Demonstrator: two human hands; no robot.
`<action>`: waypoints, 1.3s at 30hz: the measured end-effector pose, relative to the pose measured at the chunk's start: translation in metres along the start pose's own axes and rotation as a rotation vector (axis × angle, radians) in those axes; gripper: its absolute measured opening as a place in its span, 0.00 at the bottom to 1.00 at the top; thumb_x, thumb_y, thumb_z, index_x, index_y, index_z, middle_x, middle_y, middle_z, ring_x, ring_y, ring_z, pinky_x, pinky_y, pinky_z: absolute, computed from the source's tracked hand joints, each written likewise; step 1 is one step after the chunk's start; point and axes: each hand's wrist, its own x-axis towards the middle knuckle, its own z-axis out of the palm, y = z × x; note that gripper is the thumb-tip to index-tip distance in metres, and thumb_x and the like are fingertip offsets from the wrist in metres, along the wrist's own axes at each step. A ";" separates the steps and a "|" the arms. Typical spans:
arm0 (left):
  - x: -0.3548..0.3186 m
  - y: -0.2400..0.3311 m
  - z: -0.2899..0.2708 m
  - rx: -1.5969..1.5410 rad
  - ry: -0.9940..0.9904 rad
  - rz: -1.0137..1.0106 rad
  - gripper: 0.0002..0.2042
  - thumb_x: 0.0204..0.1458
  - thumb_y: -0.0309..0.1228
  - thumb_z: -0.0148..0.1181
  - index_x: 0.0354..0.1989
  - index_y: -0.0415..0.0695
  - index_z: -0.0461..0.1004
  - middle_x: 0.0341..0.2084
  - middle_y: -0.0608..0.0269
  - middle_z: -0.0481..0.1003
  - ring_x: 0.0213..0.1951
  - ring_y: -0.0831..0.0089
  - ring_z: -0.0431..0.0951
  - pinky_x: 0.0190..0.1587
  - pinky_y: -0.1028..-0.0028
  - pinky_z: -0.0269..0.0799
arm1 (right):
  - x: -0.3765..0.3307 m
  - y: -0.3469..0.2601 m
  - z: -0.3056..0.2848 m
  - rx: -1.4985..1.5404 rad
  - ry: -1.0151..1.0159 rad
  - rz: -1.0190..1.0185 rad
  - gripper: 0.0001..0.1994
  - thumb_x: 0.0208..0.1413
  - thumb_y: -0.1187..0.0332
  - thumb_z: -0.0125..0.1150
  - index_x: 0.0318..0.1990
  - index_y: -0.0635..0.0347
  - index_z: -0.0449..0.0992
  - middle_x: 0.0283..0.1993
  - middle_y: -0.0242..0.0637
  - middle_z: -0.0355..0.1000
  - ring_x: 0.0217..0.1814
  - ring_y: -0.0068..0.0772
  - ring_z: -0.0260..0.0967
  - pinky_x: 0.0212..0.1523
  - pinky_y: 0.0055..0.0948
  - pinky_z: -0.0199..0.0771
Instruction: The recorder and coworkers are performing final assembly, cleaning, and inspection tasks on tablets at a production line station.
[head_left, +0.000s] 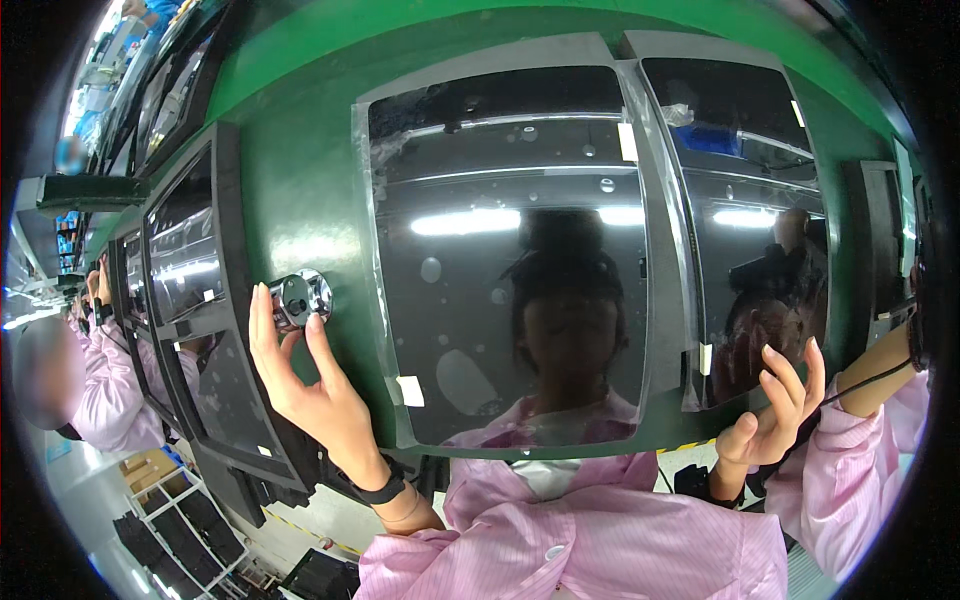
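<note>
My left hand (318,390) has its thumb and fingers around a small shiny metal canister (308,292) with a round flange, on the green work surface. Right of it lies a large dark glass screen panel (470,300) under clear film, with white tabs at its edges and pale bubble-like spots. My right hand (775,415) is open, fingers apart and slightly bent, holding nothing. It hovers by the lower edge of a second dark screen panel (740,270); I cannot tell whether it touches the panel. Both panels reflect ceiling lights and a person.
More framed dark panels (185,240) line the left side, with a person in a pink striped sleeve (120,400) beyond them. At the right edge is another person's forearm (875,375). A white rack (185,530) stands on the floor at lower left.
</note>
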 end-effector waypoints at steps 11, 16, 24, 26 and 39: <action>-0.019 0.009 -0.030 0.064 0.125 0.301 0.34 0.55 0.49 0.44 0.63 0.36 0.51 0.61 0.44 0.54 0.64 0.54 0.52 0.62 0.59 0.46 | 0.021 -0.006 -0.002 -0.020 -0.158 -0.031 0.33 0.42 0.35 0.55 0.49 0.51 0.72 0.58 0.44 0.65 0.65 0.63 0.47 0.63 0.59 0.40; -0.049 0.047 -0.039 -0.097 -0.664 0.447 0.39 0.34 0.56 0.64 0.59 0.56 0.65 0.63 0.42 0.49 0.63 0.39 0.46 0.59 0.43 0.44 | 0.020 0.003 -0.007 -0.246 -0.418 -0.167 0.30 0.43 0.40 0.56 0.50 0.47 0.73 0.63 0.43 0.58 0.68 0.62 0.43 0.65 0.61 0.32; -0.043 0.056 -0.014 0.060 -0.444 0.483 0.32 0.41 0.44 0.64 0.59 0.55 0.64 0.64 0.44 0.47 0.64 0.40 0.44 0.61 0.47 0.41 | 0.056 -0.016 -0.006 -0.233 -0.549 -0.125 0.33 0.42 0.49 0.58 0.59 0.48 0.65 0.68 0.42 0.49 0.70 0.53 0.40 0.66 0.55 0.33; -0.039 0.063 0.004 -0.012 -0.388 0.354 0.36 0.44 0.38 0.64 0.63 0.51 0.56 0.65 0.42 0.43 0.65 0.40 0.39 0.62 0.47 0.39 | 0.072 -0.020 0.004 -0.246 -0.610 -0.079 0.38 0.42 0.50 0.60 0.64 0.47 0.56 0.70 0.41 0.42 0.72 0.51 0.33 0.66 0.54 0.31; -0.042 0.051 -0.005 -0.356 -0.328 0.172 0.28 0.49 0.33 0.59 0.60 0.44 0.59 0.64 0.39 0.40 0.65 0.41 0.40 0.63 0.52 0.42 | 0.177 0.003 0.105 -0.349 -0.335 -0.151 0.35 0.52 0.55 0.56 0.66 0.42 0.49 0.70 0.37 0.42 0.70 0.52 0.39 0.62 0.61 0.42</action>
